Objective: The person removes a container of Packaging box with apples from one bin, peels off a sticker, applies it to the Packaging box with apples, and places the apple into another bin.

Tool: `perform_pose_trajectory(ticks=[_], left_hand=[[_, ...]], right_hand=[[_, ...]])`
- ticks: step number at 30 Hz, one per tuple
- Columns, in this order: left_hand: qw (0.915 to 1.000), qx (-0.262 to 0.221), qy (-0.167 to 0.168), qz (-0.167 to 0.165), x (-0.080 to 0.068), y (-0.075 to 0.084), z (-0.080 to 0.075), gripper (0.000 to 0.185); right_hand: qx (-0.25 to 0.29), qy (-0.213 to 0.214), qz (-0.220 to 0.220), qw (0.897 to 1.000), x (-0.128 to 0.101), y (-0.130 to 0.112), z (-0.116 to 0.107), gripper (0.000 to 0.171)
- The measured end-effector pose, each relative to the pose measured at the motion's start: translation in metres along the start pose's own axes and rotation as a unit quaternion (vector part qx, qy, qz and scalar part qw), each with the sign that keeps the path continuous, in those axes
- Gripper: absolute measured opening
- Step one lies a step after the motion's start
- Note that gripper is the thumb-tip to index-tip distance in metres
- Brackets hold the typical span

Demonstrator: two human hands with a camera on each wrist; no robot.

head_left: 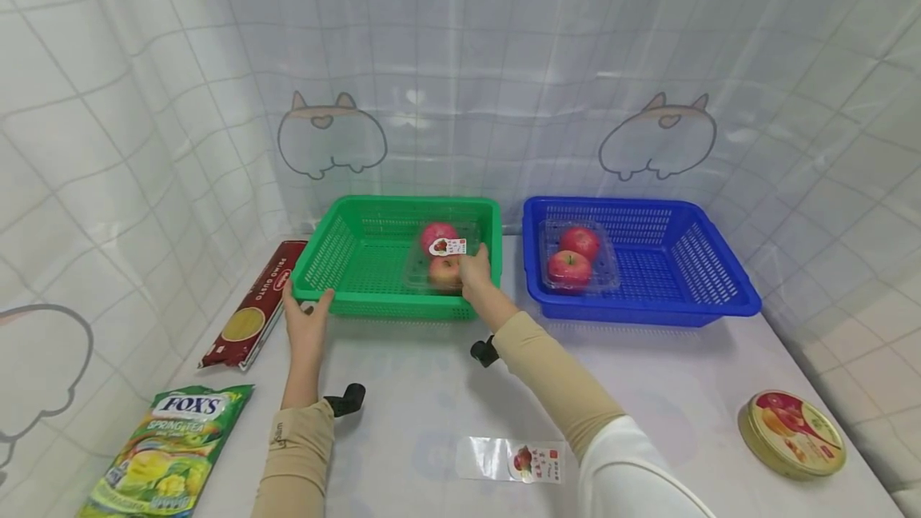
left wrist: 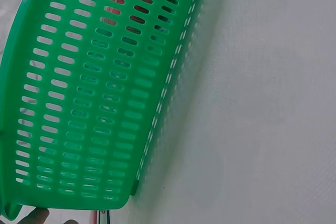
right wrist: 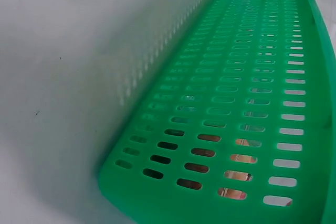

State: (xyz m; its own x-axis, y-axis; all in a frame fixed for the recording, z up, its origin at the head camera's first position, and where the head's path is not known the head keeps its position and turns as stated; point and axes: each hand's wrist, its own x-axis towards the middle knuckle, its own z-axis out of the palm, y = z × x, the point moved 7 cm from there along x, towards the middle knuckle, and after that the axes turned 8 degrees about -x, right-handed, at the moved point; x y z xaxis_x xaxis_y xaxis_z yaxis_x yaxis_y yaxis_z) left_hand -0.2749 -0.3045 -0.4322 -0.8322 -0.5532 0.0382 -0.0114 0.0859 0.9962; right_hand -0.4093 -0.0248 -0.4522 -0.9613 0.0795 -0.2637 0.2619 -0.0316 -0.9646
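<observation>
At the front left corner of the green basket (head_left: pixel 345 304), my left hand (head_left: pixel 305 326) grips the rim, thumb at the front and fingers at the side. My right hand (head_left: pixel 477 274) reaches over the front rim to a clear plastic box of apples (head_left: pixel 413 272) inside. A label (head_left: pixel 448 246) with a printed apple lies on that box, and my right fingers overlap its right end. I cannot tell whether they pinch it. Through slots in the basket wall (right wrist: pixel 262 182), reddish apple skin shows in the right wrist view. Fingertips (left wrist: pixel 35 216) of my left hand show below the basket's end.
To the right stands a blue basket (head_left: pixel 626 312) with another clear box of apples (head_left: pixel 573 262). A red pasta packet (head_left: pixel 262 294) and a green FOX'S sweets bag (head_left: pixel 169 450) lie left. A clear label strip (head_left: pixel 511 460) lies in front; a round tin (head_left: pixel 791 434) sits right.
</observation>
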Motion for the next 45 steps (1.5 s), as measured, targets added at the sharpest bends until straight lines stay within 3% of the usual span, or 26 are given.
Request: perform_pose_trajectory(ticks=[4,10,17,22,33,45], left_hand=[[1.0,-0.006,-0.005,-0.003,-0.001,0.0,0.002,0.084],[0.9998,-0.002,-0.012,-0.014,-0.002,0.001,0.002,0.086],[0.9999,-0.008,-0.01,-0.011,0.0,0.006,0.001,0.085],[0.9999,-0.006,0.007,0.011,-0.001,0.011,0.001,0.083],[0.9982,0.047,0.036,0.006,-0.009,0.017,0.003,0.086],[0.9833,0.143,0.086,0.074,-0.026,0.039,0.028,0.082]], right_hand=[[-0.003,-0.023,-0.002,1.0,-0.054,-0.039,-0.011,0.07],[-0.027,-0.053,-0.025,0.998,-0.099,-0.071,-0.018,0.07],[-0.035,-0.074,-0.081,0.993,-0.093,-0.075,-0.025,0.073],[-0.056,-0.084,-0.085,0.991,-0.107,-0.085,-0.039,0.073],[-0.084,-0.059,-0.135,0.986,-0.123,-0.09,-0.074,0.072],[-0.102,-0.036,-0.136,0.985,-0.124,-0.083,-0.11,0.07]])
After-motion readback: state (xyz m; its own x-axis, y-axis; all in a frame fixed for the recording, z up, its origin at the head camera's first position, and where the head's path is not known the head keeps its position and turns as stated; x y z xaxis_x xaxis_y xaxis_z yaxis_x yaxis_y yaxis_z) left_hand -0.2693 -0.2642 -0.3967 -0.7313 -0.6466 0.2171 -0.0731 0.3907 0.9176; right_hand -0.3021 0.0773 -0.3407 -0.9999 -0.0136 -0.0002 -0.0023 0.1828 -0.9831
